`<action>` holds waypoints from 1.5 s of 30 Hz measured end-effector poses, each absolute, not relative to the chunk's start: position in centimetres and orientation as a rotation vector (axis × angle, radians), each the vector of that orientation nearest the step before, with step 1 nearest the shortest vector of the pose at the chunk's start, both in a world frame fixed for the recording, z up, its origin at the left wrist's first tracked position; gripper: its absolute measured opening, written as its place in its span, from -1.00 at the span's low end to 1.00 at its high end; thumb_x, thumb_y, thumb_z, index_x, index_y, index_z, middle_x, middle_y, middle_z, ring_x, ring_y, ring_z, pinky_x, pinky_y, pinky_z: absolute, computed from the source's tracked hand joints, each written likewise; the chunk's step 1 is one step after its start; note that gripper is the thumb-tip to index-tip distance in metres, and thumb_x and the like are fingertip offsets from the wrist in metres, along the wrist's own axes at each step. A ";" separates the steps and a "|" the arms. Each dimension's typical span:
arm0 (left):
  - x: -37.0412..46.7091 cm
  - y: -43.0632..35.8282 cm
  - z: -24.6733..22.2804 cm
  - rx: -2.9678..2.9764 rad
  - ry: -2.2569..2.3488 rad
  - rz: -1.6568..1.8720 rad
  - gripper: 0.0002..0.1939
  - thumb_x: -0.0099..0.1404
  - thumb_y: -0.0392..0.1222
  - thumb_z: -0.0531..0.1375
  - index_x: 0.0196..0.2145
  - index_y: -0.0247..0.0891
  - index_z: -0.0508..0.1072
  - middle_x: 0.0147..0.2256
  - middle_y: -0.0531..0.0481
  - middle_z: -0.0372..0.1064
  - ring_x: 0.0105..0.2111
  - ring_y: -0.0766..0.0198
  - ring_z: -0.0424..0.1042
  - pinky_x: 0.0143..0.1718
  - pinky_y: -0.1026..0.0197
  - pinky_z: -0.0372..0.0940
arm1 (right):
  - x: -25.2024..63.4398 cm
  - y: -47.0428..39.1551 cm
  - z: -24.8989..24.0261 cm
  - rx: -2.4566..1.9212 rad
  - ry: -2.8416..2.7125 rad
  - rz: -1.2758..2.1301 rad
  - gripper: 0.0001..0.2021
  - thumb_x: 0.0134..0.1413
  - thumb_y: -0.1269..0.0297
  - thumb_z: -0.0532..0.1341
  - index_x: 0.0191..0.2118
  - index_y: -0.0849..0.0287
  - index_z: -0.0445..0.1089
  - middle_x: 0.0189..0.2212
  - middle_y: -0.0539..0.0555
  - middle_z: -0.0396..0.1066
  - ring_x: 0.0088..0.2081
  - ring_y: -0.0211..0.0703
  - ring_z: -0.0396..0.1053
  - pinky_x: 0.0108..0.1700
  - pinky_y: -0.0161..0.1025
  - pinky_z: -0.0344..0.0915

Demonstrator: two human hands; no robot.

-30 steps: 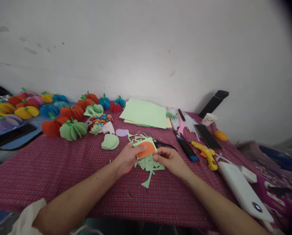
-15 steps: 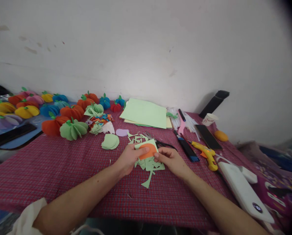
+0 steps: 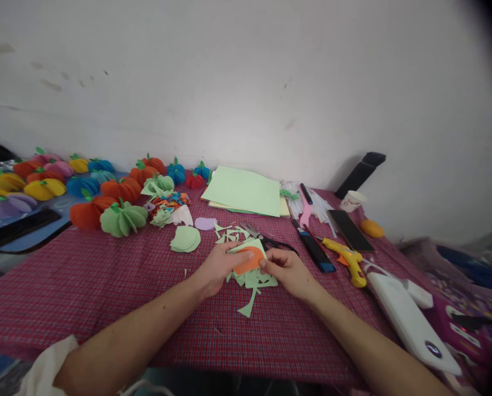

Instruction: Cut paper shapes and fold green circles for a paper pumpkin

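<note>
Between my hands is an orange rounded paper piece (image 3: 246, 266) lying on a light green paper square (image 3: 254, 243). My left hand (image 3: 220, 268) is closed on both, its thumb pressing flat on the orange piece. At the right edge, my right hand (image 3: 286, 269) pinches the papers between thumb and fingers. Under and in front of the hands are light green paper scraps (image 3: 252, 297). Just behind them lie scissors with black handles (image 3: 277, 242), blades pointing away to the left. A stack of cut light green rounded pieces (image 3: 185, 239) sits left of my hands.
Paper pumpkins (image 3: 123, 218) in many colours crowd the left. Sheets of coloured paper (image 3: 244, 190) lie by the wall. On the right are a box cutter (image 3: 317, 250), a yellow glue gun (image 3: 349, 261), a black phone (image 3: 350, 231), a paper cup (image 3: 353, 201) and a white power bank (image 3: 415, 322).
The orange piece and green square have tipped and shifted slightly down in my hands. Both hands keep their hold; everything on the table stays where it was.
</note>
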State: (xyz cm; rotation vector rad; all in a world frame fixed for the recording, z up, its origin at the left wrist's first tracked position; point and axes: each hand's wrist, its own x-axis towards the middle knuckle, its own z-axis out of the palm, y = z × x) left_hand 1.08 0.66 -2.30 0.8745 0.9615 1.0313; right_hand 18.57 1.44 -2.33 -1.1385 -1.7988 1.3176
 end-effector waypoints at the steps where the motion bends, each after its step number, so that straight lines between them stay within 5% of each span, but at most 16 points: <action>1: 1.1 0.7 -2.3 0.885 0.965 1.022 -0.67 -0.10 -0.16 0.31 -0.35 -0.37 0.45 -0.45 -0.08 0.44 -0.52 0.31 0.38 -0.49 0.27 0.25 | 18.6 1.4 -2.3 -1.135 -1.807 1.312 -0.72 -0.02 0.12 0.15 -0.54 0.25 0.31 -0.63 -0.05 0.24 -0.58 -0.38 0.10 -0.52 -0.39 0.02; 15: 1.4 0.4 -2.5 0.937 0.950 0.998 -0.75 -0.08 -0.14 0.28 -0.47 -0.40 0.48 -0.54 -0.10 0.42 -0.60 0.32 0.34 -0.56 0.30 0.19 | 18.4 1.1 -2.2 -1.133 -1.920 1.253 -0.70 0.02 0.12 0.10 -0.54 0.25 0.31 -0.64 -0.06 0.21 -0.59 -0.38 0.07 -0.54 -0.39 0.00; 18: 1.2 0.6 -2.4 0.902 0.966 1.058 -0.76 -0.09 -0.16 0.27 -0.46 -0.39 0.48 -0.54 -0.07 0.42 -0.59 0.30 0.35 -0.55 0.29 0.21 | 18.9 1.4 -1.9 -1.102 -1.953 1.224 -0.74 0.05 0.12 0.08 -0.40 0.23 0.32 -0.55 -0.03 0.26 -0.53 -0.35 0.16 -0.50 -0.39 0.08; 22: 0.3 1.5 -1.8 0.851 0.984 1.211 -0.73 -0.09 -0.14 0.27 -0.42 -0.38 0.48 -0.52 -0.06 0.44 -0.57 0.28 0.37 -0.50 0.26 0.24 | 20.7 2.8 -1.6 -1.241 -2.034 0.871 -0.71 0.02 0.21 0.10 -0.11 0.17 0.22 -0.40 0.02 0.34 -0.40 -0.25 0.28 -0.35 -0.30 0.21; 27: -0.8 2.4 -1.2 0.784 0.959 1.404 -0.77 -0.06 -0.17 0.27 -0.42 -0.37 0.47 -0.49 -0.05 0.45 -0.50 0.30 0.39 -0.41 0.29 0.25 | 22.5 4.2 -2.3 -1.474 -2.358 0.365 -0.68 -0.11 0.34 0.15 -0.14 0.20 0.28 -0.27 0.13 0.33 -0.20 -0.10 0.28 -0.13 -0.17 0.17; 32: -0.6 2.1 -0.9 0.746 0.915 1.411 -0.78 -0.05 -0.18 0.27 -0.44 -0.38 0.45 -0.48 -0.06 0.44 -0.49 0.30 0.39 -0.40 0.28 0.26 | 22.2 4.2 -3.2 -1.551 -2.446 0.229 -0.61 -0.14 0.31 0.17 -0.09 0.24 0.29 -0.20 0.20 0.32 -0.14 -0.03 0.26 -0.09 -0.14 0.14; 38: -0.4 1.7 -0.2 0.689 0.865 1.443 -0.78 -0.08 -0.20 0.28 -0.46 -0.39 0.45 -0.49 -0.06 0.44 -0.47 0.29 0.39 -0.37 0.27 0.26 | 22.3 4.2 -2.4 -1.598 -2.389 0.360 -0.48 -0.15 0.34 0.16 0.04 0.22 0.19 -0.22 0.19 0.37 -0.20 -0.03 0.32 -0.16 -0.15 0.18; 45: -0.6 1.7 0.0 0.626 0.805 1.500 -0.80 -0.07 -0.22 0.28 -0.43 -0.38 0.46 -0.47 -0.03 0.45 -0.46 0.34 0.39 -0.34 0.29 0.26 | 21.7 2.7 0.8 -1.250 -1.961 1.263 -0.56 -0.07 0.16 0.19 -0.04 0.20 0.22 -0.45 0.02 0.34 -0.45 -0.23 0.28 -0.41 -0.27 0.21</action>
